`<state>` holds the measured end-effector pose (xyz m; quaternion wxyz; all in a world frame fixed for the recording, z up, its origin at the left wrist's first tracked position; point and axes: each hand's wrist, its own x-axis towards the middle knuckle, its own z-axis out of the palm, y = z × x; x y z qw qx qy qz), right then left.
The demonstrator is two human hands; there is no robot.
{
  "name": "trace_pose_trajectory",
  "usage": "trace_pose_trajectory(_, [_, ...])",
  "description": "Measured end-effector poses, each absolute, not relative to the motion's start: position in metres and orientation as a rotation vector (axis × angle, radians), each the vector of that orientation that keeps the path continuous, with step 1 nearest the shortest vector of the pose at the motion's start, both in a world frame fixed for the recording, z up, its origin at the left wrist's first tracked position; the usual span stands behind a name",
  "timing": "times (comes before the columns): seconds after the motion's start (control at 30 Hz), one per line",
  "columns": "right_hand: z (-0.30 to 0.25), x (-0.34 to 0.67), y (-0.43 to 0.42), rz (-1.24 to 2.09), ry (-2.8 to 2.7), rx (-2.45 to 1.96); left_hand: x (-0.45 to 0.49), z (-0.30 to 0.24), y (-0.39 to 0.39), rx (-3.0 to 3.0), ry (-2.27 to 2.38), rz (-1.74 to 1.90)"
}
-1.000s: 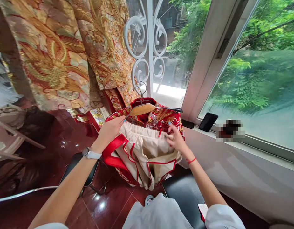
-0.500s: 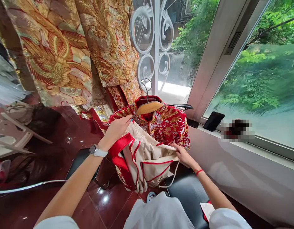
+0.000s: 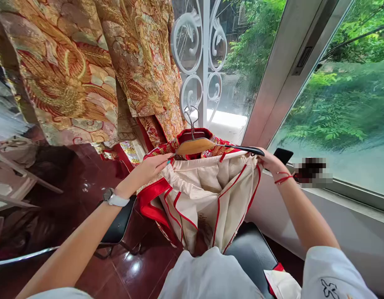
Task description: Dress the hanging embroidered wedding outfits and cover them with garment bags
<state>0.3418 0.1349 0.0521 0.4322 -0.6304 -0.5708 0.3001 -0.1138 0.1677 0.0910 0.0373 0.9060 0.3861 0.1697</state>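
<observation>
A cream skirt (image 3: 231, 195) with red trim hangs spread between my hands, its inside facing me. My left hand (image 3: 148, 169) is closed on the left end of its waistband, near the end of a wooden hanger (image 3: 194, 146). With my right hand (image 3: 270, 161) I grip the other end of the waistband, at the tip of a black hanger (image 3: 246, 149). Behind the skirt an embroidered red jacket (image 3: 159, 150) hangs, now mostly hidden. Both hanger hooks rise close together in front of the white scrollwork.
Gold embroidered garments (image 3: 67, 79) hang at the left, beside a white scroll grille (image 3: 204, 62). A phone (image 3: 283, 155) rests on the window sill (image 3: 350, 201). Below are a black seat (image 3: 254, 245) with a red and white cloth (image 3: 282, 280) and another black chair (image 3: 120, 224).
My right hand has moved up and right, carrying the waistband out to the black hanger's tip. The skirt is stretched wider and covers more of the red jacket. My left hand stays at its end.
</observation>
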Motion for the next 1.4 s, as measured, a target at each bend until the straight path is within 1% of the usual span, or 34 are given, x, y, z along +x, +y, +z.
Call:
trace_pose_trajectory(0.1, [0.1,0.354,0.143,0.999,-1.602,-1.646,-0.117,0.09,0.165,2.874,1.219,0.542])
trace_pose_trajectory(0.2, [0.137,0.354,0.135,1.101,-1.934,-1.642,-0.12,0.09,0.161,2.954,1.297,0.536])
trace_pose_trajectory(0.27, [0.149,0.349,0.124,1.126,-2.146,-1.607,-0.122,0.089,0.158,2.994,1.338,0.543])
trace_pose_trajectory(0.33, [0.152,0.344,0.111,1.11,-2.223,-1.552,-0.125,0.089,0.156,3.018,1.368,0.568])
trace_pose_trajectory(0.43, [0.142,0.339,0.1,0.989,-2.067,-1.507,-0.128,0.089,0.154,3.039,1.365,0.573])
trace_pose_trajectory(0.57, [0.127,0.337,0.115,0.697,-1.628,-1.657,-0.127,0.088,0.152,3.062,1.292,0.506])
trace_pose_trajectory(0.7, [0.131,0.337,0.15,0.644,-1.406,-1.684,-0.121,0.089,0.148,3.055,1.312,0.438])
trace_pose_trajectory(0.83, [0.162,0.338,0.172,0.644,-1.432,-1.698,-0.114,0.094,0.139,3.045,1.413,0.29])
trace_pose_trajectory(0.93, [0.19,0.335,0.163,0.548,-1.531,-1.72,-0.103,0.098,0.131,3.022,1.513,0.158])
trace_pose_trajectory(1.03, [0.202,0.318,0.132,0.32,-1.667,-1.809,-0.091,0.098,0.125,3.002,1.636,0.097])
trace_pose_trajectory(1.1, [0.194,0.299,0.11,0.071,-1.797,-1.875,-0.085,0.096,0.124,2.994,1.725,0.086])
trace_pose_trajectory(1.17, [0.174,0.279,0.096,-0.215,-1.888,-1.929,-0.082,0.093,0.126,2.984,1.749,0.136])
trace_pose_trajectory(1.23, [0.148,0.265,0.092,-0.417,-1.883,-1.96,-0.082,0.09,0.128,2.958,1.675,0.287])
trace_pose_trajectory(1.33, [0.112,0.263,0.103,-0.517,-1.797,-1.898,-0.078,0.085,0.127,2.897,1.633,0.714])
trace_pose_trajectory(1.4, [0.097,0.268,0.111,-0.523,-1.752,-1.785,-0.061,0.083,0.126,2.99,1.559,1.005])
